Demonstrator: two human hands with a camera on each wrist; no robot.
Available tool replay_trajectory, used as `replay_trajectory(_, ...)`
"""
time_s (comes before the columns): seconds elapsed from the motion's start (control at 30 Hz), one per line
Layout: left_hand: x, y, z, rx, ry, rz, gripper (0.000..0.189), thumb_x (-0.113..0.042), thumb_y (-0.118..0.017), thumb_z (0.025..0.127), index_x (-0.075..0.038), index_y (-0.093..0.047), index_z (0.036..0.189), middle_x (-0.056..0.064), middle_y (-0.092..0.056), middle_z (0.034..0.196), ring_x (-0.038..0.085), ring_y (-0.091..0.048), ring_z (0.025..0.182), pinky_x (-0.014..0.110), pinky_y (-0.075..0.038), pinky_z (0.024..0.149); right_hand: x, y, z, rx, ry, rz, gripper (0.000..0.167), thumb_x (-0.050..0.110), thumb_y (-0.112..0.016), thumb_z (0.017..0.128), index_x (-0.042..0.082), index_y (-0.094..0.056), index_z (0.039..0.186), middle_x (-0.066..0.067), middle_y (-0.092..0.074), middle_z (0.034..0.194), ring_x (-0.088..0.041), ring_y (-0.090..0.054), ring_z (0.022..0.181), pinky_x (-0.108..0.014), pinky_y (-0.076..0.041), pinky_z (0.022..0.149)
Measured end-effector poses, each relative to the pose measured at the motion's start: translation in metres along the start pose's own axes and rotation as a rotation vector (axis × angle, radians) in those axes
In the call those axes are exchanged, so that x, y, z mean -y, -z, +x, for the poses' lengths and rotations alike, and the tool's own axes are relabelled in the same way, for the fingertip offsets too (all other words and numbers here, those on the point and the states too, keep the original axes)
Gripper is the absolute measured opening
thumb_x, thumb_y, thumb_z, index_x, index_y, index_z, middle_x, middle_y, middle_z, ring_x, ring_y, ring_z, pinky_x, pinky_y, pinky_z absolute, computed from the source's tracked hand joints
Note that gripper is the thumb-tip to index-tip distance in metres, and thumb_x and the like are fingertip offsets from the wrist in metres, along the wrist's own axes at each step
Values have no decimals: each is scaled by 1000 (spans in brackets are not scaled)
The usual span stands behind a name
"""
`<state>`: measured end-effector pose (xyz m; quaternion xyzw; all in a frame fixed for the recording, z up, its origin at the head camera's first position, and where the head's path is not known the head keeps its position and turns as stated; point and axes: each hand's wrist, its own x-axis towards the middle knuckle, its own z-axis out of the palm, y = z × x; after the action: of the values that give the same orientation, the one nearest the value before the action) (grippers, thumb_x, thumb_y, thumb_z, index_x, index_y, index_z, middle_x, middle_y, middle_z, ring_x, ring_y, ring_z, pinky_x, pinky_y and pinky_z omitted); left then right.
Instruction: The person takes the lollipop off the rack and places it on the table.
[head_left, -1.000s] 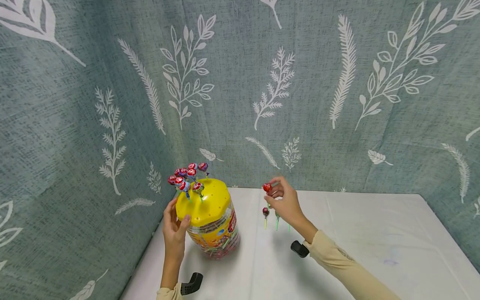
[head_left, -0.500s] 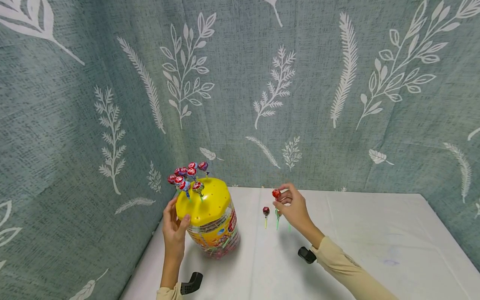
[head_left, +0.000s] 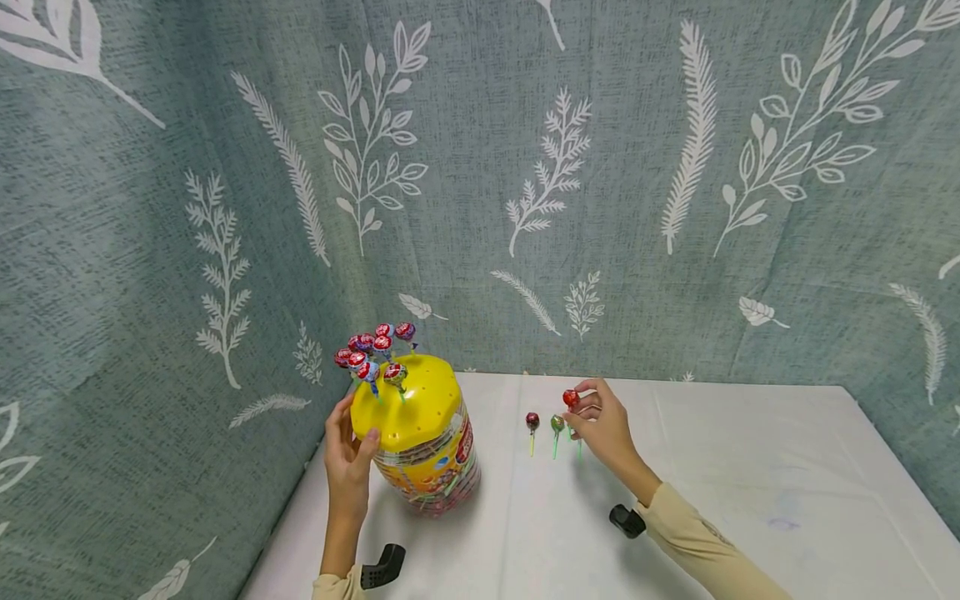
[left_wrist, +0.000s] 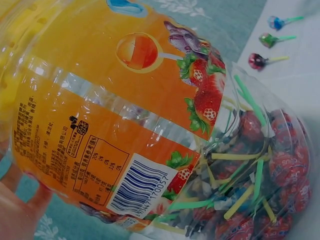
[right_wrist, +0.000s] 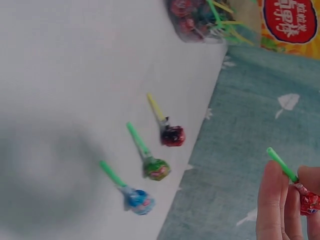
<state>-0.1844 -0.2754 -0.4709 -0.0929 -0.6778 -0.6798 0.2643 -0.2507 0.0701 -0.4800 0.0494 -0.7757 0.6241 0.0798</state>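
A clear plastic candy jar (head_left: 429, 479) with a yellow lid (head_left: 427, 408) stands upright on the left. My left hand (head_left: 348, 467) grips it at the lid's left edge, thumb in front and fingers round the side. Several wrapped lollipops (head_left: 383, 343) stick up from holes in the lid. Off to the right, my right hand (head_left: 606, 425) pinches a red lollipop (right_wrist: 309, 202) by its green stick just below the candy, raised above the table. Near it lie a dark red lollipop (head_left: 532, 420), a green one (head_left: 557, 424) and a blue one (right_wrist: 140, 201), which the hand mostly hides in the head view.
A white cloth covers the table (head_left: 720, 500). Green leaf-patterned fabric (head_left: 465, 192) hangs behind and along the left side. Through the jar's clear lower wall, loose lollipops (left_wrist: 290, 165) show inside. A black device (head_left: 627, 521) sits at the right wrist, another (head_left: 383, 567) at the left.
My right hand has moved right and slightly nearer with the red lollipop, uncovering the green lollipop on the table. My left hand and the jar stay in place.
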Motion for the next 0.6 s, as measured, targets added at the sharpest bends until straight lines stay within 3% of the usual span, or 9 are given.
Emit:
replay_trajectory(0.13,1,0,0,-1,-8,-2,60,-5,-51,90,-12,-30,145,10,-37,142,21,-43,123,20,-43,94,-12,3,1,-14,-39,-12,44,-4,-73,77,6,-50,112,-15,-59,87,-22,-62,68,-33,-55,53)
replay_trajectory(0.6,2,1,0,4,-2,-6,60,-6,-51,90,-12,-29,146,10,-37,141,22,-43,123,21,-43,93,-40,13,-1,-79,-161,-42,41,-4,-72,77,5,-50,111,-14,-58,84,-19,-61,61,-41,-55,56)
